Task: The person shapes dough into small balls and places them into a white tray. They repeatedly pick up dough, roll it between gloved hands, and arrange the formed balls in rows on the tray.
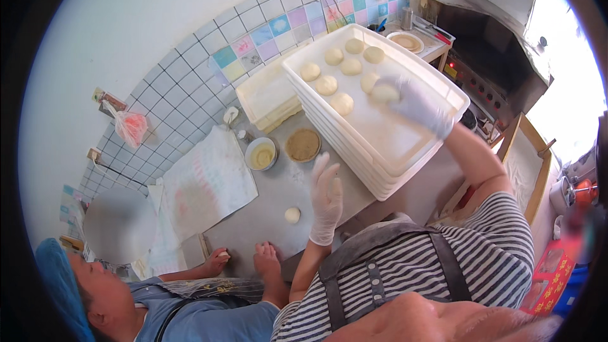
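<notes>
My right hand, gloved and blurred by motion, reaches over the top white plastic tray. Its fingertips are at a pale dough ball; whether they grip it is unclear. Several more round dough balls sit in the tray towards its far left end. My left hand, in a thin translucent glove, is raised over the edge of the metal table, fingers apart and holding nothing. Below and left of it a small dough ball lies on the table.
A co-worker in a blue hair cover works at left, both hands at the table edge. A bowl of pale contents and a round container of brown filling stand by the tray stack. Beyond are a cloth and an oven.
</notes>
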`<control>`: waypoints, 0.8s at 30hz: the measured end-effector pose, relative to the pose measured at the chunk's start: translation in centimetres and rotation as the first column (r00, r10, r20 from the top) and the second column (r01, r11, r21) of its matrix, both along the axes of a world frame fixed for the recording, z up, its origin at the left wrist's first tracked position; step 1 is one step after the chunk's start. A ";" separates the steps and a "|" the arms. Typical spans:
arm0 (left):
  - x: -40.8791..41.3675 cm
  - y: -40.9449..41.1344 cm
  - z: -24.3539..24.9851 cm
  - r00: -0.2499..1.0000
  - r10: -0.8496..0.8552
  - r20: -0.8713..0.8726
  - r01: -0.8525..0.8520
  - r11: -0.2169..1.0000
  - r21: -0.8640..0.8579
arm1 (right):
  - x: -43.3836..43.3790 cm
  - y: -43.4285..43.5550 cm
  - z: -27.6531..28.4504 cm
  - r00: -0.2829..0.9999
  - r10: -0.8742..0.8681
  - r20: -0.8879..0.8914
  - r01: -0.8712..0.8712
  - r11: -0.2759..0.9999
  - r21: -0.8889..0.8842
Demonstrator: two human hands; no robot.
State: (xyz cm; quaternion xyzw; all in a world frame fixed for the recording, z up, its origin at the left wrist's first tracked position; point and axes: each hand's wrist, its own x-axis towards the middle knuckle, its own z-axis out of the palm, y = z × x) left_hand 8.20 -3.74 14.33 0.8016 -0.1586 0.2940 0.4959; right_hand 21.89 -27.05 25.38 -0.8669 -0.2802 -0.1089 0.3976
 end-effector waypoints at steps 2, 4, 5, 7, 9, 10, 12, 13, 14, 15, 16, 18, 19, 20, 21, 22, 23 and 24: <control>-0.6 1.5 -5.5 0.962 0.042 -0.269 -0.089 0.982 -0.166 | 4.5 -2.0 0.6 0.990 -0.100 -0.099 0.096 0.995 -0.041; -1.8 2.1 -10.3 0.868 -0.039 -0.496 -0.177 0.907 -0.382 | 9.6 -5.1 -1.2 0.986 -0.163 -0.015 0.159 0.973 -0.165; -2.6 2.4 -12.5 0.850 -0.010 -0.526 -0.223 0.898 -0.379 | 11.5 -6.4 -2.7 0.982 -0.188 0.028 0.189 0.956 -0.222; -4.5 3.4 -14.9 0.825 0.039 -0.564 -0.302 0.874 -0.381 | 14.0 -8.0 -6.0 0.963 -0.026 0.269 0.146 0.887 -0.438; -6.0 4.2 -16.0 0.810 0.048 -0.584 -0.343 0.847 -0.407 | 14.9 -7.9 -6.8 0.998 -0.018 0.057 0.036 0.942 -0.333; -5.9 4.5 -16.5 0.795 0.062 -0.604 -0.371 0.836 -0.403 | 15.2 -7.4 -6.7 0.963 -0.027 -0.269 0.005 0.996 -0.084; -6.2 5.5 -17.4 0.756 0.092 -0.648 -0.435 0.811 -0.392 | 15.3 -6.5 -6.2 0.919 -0.063 -0.389 0.009 0.990 -0.139; -6.7 6.2 -17.8 0.733 0.111 -0.671 -0.471 0.794 -0.384 | 14.4 -5.6 -4.7 0.979 -0.100 -0.176 0.015 0.902 -0.431; -7.2 6.8 -18.2 0.708 0.130 -0.694 -0.509 0.775 -0.374 | 14.0 -4.9 -4.1 0.997 -0.061 0.048 0.077 0.735 -0.674; -7.5 7.2 -18.4 0.689 0.138 -0.712 -0.533 0.762 -0.368 | 14.1 -5.5 -4.1 0.996 -0.032 0.079 0.077 0.731 -0.678; -8.1 7.5 -18.1 0.662 0.155 -0.733 -0.568 0.743 -0.356 | 14.6 -6.0 -4.5 0.995 0.008 0.102 0.064 0.730 -0.680; -7.7 7.9 -16.6 0.660 0.214 -0.720 -0.574 0.762 -0.300 | 14.6 -5.8 -4.7 0.995 0.033 0.097 0.046 0.701 -0.712; -7.0 8.2 -18.1 0.628 0.391 -0.673 -0.652 0.736 -0.181 | 15.3 -7.1 -6.2 0.970 0.079 0.231 0.107 0.714 -0.692; -5.8 8.9 -20.4 0.580 0.550 -0.600 -0.715 0.697 -0.053 | 15.6 -7.8 -6.7 0.994 0.015 0.104 0.060 0.728 -0.683; -5.1 9.9 -21.4 0.453 0.676 -0.582 -0.800 0.596 0.069 | 16.4 -7.1 -6.1 1.000 -0.013 -0.013 0.001 0.745 -0.667; -3.5 10.3 -22.4 0.351 0.758 -0.550 -0.836 0.519 0.181 | 16.6 -8.3 -6.5 1.000 0.002 0.027 0.014 0.804 -0.595; -2.6 11.5 -24.4 0.352 0.661 -0.662 -0.869 0.493 0.030 | 17.3 -8.5 -6.3 0.996 0.038 0.082 0.009 0.858 -0.514; -1.7 13.4 -26.4 0.366 0.550 -0.751 -0.896 0.427 -0.123 | 17.9 -8.0 -5.8 0.986 0.079 0.146 -0.009 0.903 -0.428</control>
